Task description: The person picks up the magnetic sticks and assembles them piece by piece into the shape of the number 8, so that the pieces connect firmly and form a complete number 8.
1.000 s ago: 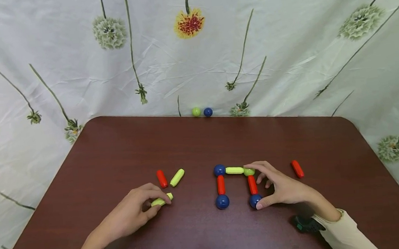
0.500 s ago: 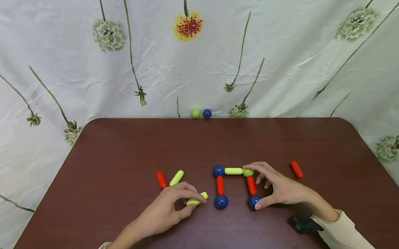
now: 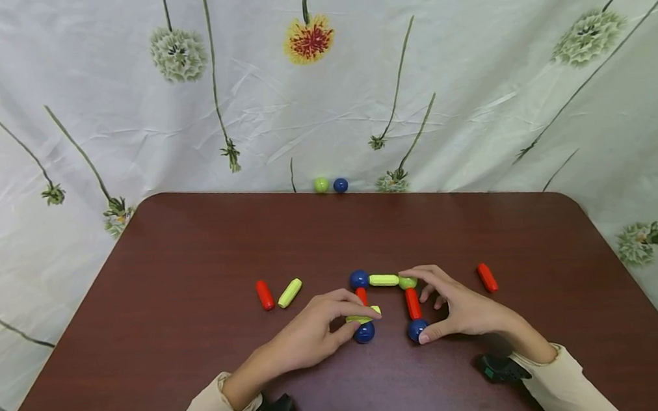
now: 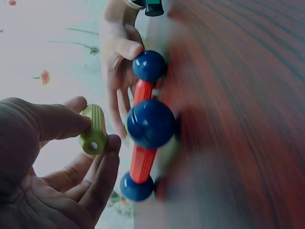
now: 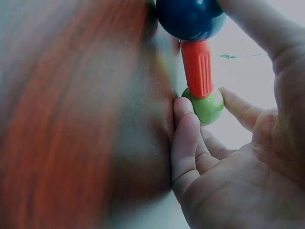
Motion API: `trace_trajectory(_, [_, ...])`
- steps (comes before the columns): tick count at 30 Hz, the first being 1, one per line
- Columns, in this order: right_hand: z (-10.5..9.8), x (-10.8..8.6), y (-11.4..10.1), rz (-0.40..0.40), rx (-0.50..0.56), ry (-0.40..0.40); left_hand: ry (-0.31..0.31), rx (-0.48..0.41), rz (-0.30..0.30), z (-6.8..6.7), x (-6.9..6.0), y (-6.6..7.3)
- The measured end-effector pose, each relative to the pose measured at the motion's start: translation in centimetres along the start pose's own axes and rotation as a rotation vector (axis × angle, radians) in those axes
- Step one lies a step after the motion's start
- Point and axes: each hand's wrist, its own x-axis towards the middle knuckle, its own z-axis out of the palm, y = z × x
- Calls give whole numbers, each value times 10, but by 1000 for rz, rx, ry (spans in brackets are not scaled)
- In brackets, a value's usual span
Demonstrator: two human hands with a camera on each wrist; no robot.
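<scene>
Pinched between thumb and fingers of the left hand is a yellow-green rod, held over the left red rod and near the front-left blue ball. The assembly on the table is three-sided: a back-left blue ball, a yellow-green rod and a green ball across the back, a red rod down each side. The right hand grips its right side, thumb on the front-right blue ball, fingers at the green ball in the right wrist view.
Left of the assembly lie a red rod and a yellow-green rod. Another red rod lies right of the right hand. A green ball and a blue ball sit at the far edge of the table, before a flowered cloth.
The left hand has moved right with its yellow-green rod, from beside the loose rods to over the assembly's left side. The right hand keeps its grip in place.
</scene>
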Motion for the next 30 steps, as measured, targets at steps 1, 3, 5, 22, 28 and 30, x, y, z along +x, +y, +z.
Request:
trace_trajectory(1, [0, 0, 0, -1, 3, 0, -10, 2, 2, 2, 3, 1])
trace_trajectory(3, [0, 0, 1, -5, 8, 2, -28, 23, -2, 5, 9, 3])
trace_trajectory(5, [0, 0, 1, -8, 13, 4, -51, 50, -14, 8, 15, 4])
trace_trajectory(22, [-1, 0, 0, -9, 15, 8, -142, 226, 17, 28, 29, 6])
trace_trajectory(28, [-1, -1, 0, -5, 19, 6, -134, 265, -1, 33, 28, 8])
trace_trajectory(30, [-1, -1, 1, -3, 21, 7, -134, 275, -6, 36, 28, 8])
